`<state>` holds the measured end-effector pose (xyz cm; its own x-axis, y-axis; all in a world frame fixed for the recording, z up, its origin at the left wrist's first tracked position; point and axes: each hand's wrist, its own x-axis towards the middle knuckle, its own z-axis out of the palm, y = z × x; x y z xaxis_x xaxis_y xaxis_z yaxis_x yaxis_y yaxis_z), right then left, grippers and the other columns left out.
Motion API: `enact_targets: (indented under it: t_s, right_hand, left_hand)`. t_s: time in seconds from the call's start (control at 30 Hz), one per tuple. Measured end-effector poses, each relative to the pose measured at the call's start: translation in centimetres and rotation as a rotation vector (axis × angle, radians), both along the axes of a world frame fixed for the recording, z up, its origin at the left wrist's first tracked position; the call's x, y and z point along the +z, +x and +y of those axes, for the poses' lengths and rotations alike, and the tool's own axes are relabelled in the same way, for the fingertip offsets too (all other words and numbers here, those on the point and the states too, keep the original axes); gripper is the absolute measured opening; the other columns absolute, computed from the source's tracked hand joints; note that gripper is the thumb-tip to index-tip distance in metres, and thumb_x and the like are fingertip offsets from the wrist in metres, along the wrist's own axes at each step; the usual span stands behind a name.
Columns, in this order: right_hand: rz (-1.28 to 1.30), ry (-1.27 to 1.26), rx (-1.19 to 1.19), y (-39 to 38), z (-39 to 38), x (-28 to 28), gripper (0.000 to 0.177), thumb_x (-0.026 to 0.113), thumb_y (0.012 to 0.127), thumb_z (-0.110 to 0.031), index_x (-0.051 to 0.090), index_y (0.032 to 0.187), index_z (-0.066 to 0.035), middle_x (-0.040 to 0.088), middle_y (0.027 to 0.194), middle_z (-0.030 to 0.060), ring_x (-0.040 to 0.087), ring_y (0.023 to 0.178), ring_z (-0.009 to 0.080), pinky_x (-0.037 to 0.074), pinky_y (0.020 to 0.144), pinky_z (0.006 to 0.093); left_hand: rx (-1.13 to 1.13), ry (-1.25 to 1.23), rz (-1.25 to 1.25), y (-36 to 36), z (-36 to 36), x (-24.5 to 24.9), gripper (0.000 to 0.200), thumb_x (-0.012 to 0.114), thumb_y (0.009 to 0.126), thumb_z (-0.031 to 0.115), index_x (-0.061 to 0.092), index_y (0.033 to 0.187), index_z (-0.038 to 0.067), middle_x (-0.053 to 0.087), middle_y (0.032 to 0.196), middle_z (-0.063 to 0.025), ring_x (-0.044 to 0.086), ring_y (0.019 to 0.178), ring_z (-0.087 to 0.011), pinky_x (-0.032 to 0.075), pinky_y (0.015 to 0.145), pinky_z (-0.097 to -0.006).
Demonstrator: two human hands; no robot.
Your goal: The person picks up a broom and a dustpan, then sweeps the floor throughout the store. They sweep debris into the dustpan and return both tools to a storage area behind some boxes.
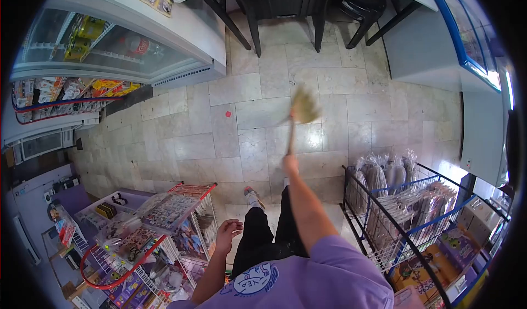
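My right hand (290,165) is wrapped around the handle of a broom (305,106), held out in front of me. The broom's straw-coloured bristles are smeared by motion over the tiled floor (252,144). To the left of the bristles, a small red scrap (228,114) lies on the tiles. My left hand (229,233) hangs beside my left leg with its fingers loosely apart and holds nothing. It is nearest to a wire display rack (206,199) full of packets.
A wire basket (379,199) with plastic-wrapped goods stands on my right. Ahead are a black chair (285,1) and a black stool (359,10) under a table. A glass-door fridge (126,45) is at the upper left, and a blue-edged case (466,62) at the upper right.
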<state>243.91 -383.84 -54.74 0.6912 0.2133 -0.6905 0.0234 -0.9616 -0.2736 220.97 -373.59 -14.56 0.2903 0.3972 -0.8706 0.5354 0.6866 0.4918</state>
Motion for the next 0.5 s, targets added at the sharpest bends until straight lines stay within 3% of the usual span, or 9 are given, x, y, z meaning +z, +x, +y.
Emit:
enact_targets:
  t_s: [0.03,0.07,0.2,0.3,0.33,0.37,0.4,0.47,0.5]
  right_hand:
    - [0.136,0.057,-0.297,-0.2,3.7,9.7,0.027,0.048,0.081,-0.021,0.058,0.098,-0.004,0.062,0.079,0.0141,0.062,0.070,0.0258,0.049,0.056,0.0352]
    - [0.215,0.124,-0.358,-1.2,5.8,13.4,0.028,0.049,0.081,-0.021,0.057,0.102,-0.006,0.061,0.075,0.0130,0.060,0.064,0.0240,0.048,0.053,0.0346]
    - [0.433,0.393,-0.387,-1.6,6.0,16.3,0.034,0.052,0.080,-0.023,0.055,0.112,-0.012,0.057,0.064,0.0085,0.052,0.049,0.0172,0.044,0.045,0.0313]
    - [0.407,0.538,-0.272,5.0,0.1,20.0,0.039,0.056,0.079,-0.021,0.052,0.117,-0.014,0.057,0.065,0.0021,0.048,0.047,0.0136,0.040,0.044,0.0277]
    - [0.247,0.770,-0.257,6.3,-3.1,16.6,0.038,0.057,0.079,-0.019,0.053,0.116,-0.013,0.059,0.068,0.0014,0.049,0.051,0.0127,0.041,0.047,0.0272]
    - [0.306,0.668,-0.297,11.4,-4.7,25.4,0.034,0.056,0.079,-0.017,0.056,0.113,-0.011,0.061,0.072,0.0044,0.051,0.057,0.0121,0.042,0.051,0.0273]
    - [0.218,0.424,-0.198,15.1,-6.4,30.0,0.026,0.055,0.080,-0.015,0.061,0.104,-0.009,0.061,0.071,0.0064,0.053,0.060,0.0118,0.042,0.052,0.0289]
    - [-0.241,0.476,-0.036,19.6,-13.6,26.5,0.022,0.055,0.080,-0.019,0.062,0.096,-0.006,0.063,0.076,0.0150,0.061,0.066,0.0196,0.045,0.059,0.0332]
    - [-0.151,0.208,-0.094,22.7,-14.6,28.8,0.031,0.056,0.079,-0.024,0.058,0.107,-0.010,0.059,0.088,0.0217,0.059,0.083,0.0348,0.046,0.070,0.0397]
  left_hand:
    - [0.006,0.000,-0.003,0.5,-0.1,0.2,0.017,0.046,0.086,0.009,0.052,0.098,0.000,0.059,0.091,-0.0130,0.058,0.083,-0.0209,0.048,0.072,-0.0315]
    - [0.003,0.009,-0.002,0.9,-0.1,0.5,0.017,0.046,0.086,0.009,0.051,0.099,0.000,0.059,0.092,-0.0131,0.058,0.083,-0.0209,0.048,0.072,-0.0316]
    - [0.005,0.050,0.019,2.2,0.1,1.4,0.018,0.046,0.086,0.010,0.050,0.100,0.000,0.058,0.093,-0.0132,0.058,0.084,-0.0213,0.048,0.073,-0.0321]
    - [0.020,0.057,0.019,2.6,0.0,1.2,0.018,0.045,0.086,0.011,0.050,0.100,0.001,0.058,0.094,-0.0131,0.058,0.084,-0.0217,0.048,0.074,-0.0325]
    - [0.031,0.056,0.017,2.6,-0.2,1.0,0.018,0.045,0.086,0.011,0.050,0.100,0.001,0.058,0.094,-0.0131,0.058,0.084,-0.0218,0.048,0.074,-0.0326]
    - [0.040,0.048,0.009,2.6,-0.3,0.7,0.018,0.045,0.086,0.011,0.050,0.100,0.001,0.058,0.094,-0.0130,0.058,0.084,-0.0219,0.048,0.074,-0.0326]
    - [0.049,0.038,0.004,2.6,-0.6,0.4,0.018,0.045,0.086,0.011,0.050,0.100,0.001,0.058,0.094,-0.0130,0.058,0.084,-0.0220,0.048,0.074,-0.0326]
    - [0.052,0.011,-0.007,2.7,-1.3,-0.1,0.018,0.045,0.086,0.011,0.050,0.100,0.001,0.058,0.093,-0.0129,0.058,0.085,-0.0221,0.048,0.074,-0.0327]
    - [0.048,-0.001,-0.012,2.7,-1.5,-0.3,0.018,0.045,0.086,0.011,0.050,0.100,0.001,0.058,0.093,-0.0130,0.058,0.085,-0.0221,0.048,0.074,-0.0329]
